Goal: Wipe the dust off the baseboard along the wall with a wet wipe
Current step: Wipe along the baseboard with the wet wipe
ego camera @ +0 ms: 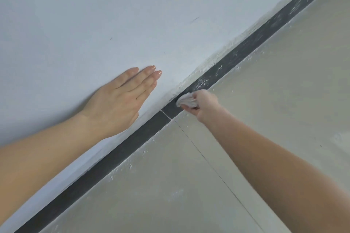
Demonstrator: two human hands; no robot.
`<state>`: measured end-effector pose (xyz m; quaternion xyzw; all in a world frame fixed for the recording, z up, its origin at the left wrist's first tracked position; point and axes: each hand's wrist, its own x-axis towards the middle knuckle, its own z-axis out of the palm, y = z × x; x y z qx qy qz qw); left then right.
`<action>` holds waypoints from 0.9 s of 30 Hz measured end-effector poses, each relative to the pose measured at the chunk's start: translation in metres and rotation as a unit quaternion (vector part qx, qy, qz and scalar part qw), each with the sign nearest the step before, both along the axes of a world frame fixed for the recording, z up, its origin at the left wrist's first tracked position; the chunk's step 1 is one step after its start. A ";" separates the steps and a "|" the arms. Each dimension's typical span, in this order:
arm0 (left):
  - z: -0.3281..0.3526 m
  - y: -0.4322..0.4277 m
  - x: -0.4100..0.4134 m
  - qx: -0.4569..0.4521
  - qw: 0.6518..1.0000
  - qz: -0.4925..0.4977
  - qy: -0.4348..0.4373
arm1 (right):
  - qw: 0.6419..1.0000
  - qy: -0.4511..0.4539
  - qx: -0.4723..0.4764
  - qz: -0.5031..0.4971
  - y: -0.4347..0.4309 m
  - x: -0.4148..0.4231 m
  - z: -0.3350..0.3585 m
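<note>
A dark baseboard (121,154) runs diagonally from the lower left to the upper right, between the pale wall and the floor. My right hand (203,105) is shut on a crumpled white wet wipe (186,100) and presses it against the baseboard near the middle of the view. Beyond the wipe, toward the upper right, the baseboard carries white dust and streaks; the stretch toward the lower left looks darker and cleaner. My left hand (121,100) lies flat on the wall just above the baseboard, fingers together and extended, holding nothing.
The white wall (113,15) fills the upper left and bears a few small dark marks. Beige floor tiles (265,100) with thin joints fill the lower right, and white dust flecks lie along the floor's edge next to the baseboard.
</note>
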<state>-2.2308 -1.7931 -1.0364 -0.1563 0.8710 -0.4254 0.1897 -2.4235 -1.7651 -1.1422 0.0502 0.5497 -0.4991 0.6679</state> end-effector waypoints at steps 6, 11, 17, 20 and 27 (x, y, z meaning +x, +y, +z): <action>-0.009 0.013 0.012 0.005 0.997 0.049 0.055 | 0.978 -0.049 0.020 -0.203 0.017 0.000 -0.024; -0.016 0.019 0.015 0.048 0.988 0.073 0.125 | 0.989 -0.107 0.074 0.065 0.055 0.094 -0.046; -0.015 0.017 0.016 0.054 0.988 0.075 0.121 | 0.977 -0.178 0.031 0.113 0.054 0.143 -0.037; -0.017 0.017 0.017 0.047 0.989 0.074 0.120 | 0.985 -0.157 0.047 0.061 0.039 0.121 -0.027; -0.021 0.016 0.018 0.035 0.988 0.077 0.130 | 0.986 -0.090 0.002 -0.142 0.004 0.013 -0.025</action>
